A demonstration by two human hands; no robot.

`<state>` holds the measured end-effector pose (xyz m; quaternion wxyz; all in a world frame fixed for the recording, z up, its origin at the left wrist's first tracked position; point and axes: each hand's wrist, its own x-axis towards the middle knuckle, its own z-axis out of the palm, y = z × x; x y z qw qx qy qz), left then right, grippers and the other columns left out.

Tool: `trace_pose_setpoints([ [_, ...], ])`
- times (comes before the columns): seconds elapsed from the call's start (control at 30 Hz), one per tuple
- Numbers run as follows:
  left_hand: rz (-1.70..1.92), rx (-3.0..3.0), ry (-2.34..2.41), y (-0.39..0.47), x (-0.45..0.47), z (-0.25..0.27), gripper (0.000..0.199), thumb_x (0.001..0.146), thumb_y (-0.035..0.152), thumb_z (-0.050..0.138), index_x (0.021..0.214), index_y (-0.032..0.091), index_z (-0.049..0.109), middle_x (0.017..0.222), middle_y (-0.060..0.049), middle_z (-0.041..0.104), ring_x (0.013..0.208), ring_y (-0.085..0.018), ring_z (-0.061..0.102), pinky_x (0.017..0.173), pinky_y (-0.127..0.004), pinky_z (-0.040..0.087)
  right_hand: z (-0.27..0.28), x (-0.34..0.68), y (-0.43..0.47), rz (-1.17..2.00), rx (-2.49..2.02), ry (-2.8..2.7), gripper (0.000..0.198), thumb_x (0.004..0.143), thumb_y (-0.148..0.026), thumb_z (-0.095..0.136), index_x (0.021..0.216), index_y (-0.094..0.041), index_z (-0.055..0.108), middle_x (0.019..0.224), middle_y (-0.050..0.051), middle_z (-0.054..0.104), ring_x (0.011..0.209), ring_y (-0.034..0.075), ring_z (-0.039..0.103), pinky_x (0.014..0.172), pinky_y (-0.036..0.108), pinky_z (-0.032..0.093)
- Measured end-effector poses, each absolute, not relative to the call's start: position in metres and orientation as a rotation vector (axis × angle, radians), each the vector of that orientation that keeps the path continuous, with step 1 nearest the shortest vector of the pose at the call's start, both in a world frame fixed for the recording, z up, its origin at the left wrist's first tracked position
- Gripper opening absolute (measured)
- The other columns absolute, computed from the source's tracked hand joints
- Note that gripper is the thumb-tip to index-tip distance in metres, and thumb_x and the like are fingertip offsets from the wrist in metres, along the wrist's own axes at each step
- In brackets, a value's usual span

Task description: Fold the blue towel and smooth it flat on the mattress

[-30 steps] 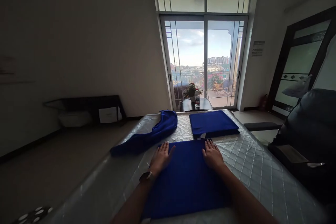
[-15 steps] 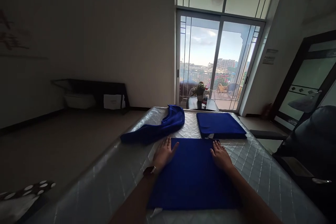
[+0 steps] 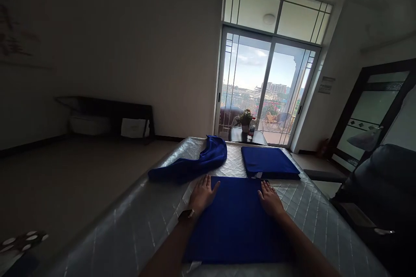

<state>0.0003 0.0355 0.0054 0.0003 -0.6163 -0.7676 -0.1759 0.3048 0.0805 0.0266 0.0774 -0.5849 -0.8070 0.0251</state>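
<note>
Bare forearms (image 3: 168, 243) here, bare left hand (image 3: 202, 194) and right hand (image 3: 271, 200) too. Left wrist (image 3: 196, 210) has a dark, kinda watch-looking band (image 3: 185, 214) with a shiny edge, tbh too dim for finer details.

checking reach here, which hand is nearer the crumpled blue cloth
Left. The left hand is just on the near side of the crumpled blue cloth; the right hand is farther off, at the right edge of the flat blue fabric.

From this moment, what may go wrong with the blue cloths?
If the left hand or right hand slides, the flat blue cloth might wrinkle. Pushing it forward might disturb the folded blue stack close beyond. The crumpled blue cloth lies near the left edge of the silver surface; a bump might push it off.
</note>
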Motion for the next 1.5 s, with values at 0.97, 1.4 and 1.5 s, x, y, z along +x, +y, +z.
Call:
trace_pose_setpoints([
  [0.97, -0.318, -1.924, -2.424, 0.045, 0.006, 0.018, 0.088, 0.097, 0.067, 0.018, 0.148, -0.001, 0.041, 0.156, -0.027, 0.039, 0.148, -0.036, 0.035, 0.122, -0.054, 0.026, 0.022, 0.336, 0.03, 0.273, -1.689, -2.386, 0.066, 0.101, -0.044, 0.02, 0.158, -0.01, 0.023, 0.167, 0.01, 0.02, 0.156, 0.019, 0.012, 0.127, 0.041, 0.012],
  [1.4, -0.471, -2.603, -1.78, 0.016, 0.204, 0.014, 0.067, 0.104, 0.053, 0.012, 0.155, 0.014, 0.032, 0.163, -0.012, 0.034, 0.152, -0.021, 0.027, 0.125, -0.042, 0.028, 0.012, 0.343, 0.034, 0.175, -1.564, -2.46, 0.061, 0.099, -0.027, 0.026, 0.157, -0.011, 0.027, 0.167, 0.013, 0.023, 0.156, 0.023, 0.016, 0.126, 0.043, 0.016],
  [1.5, -0.497, -2.601, -1.807, 0.011, 0.2, 0.009, 0.07, 0.104, 0.055, 0.012, 0.154, 0.011, 0.034, 0.162, -0.014, 0.035, 0.152, -0.024, 0.027, 0.125, -0.047, 0.028, 0.013, 0.343, 0.034, 0.195, -1.585, -2.446, 0.061, 0.1, -0.031, 0.023, 0.157, -0.008, 0.027, 0.167, 0.014, 0.023, 0.156, 0.024, 0.016, 0.126, 0.044, 0.016],
])
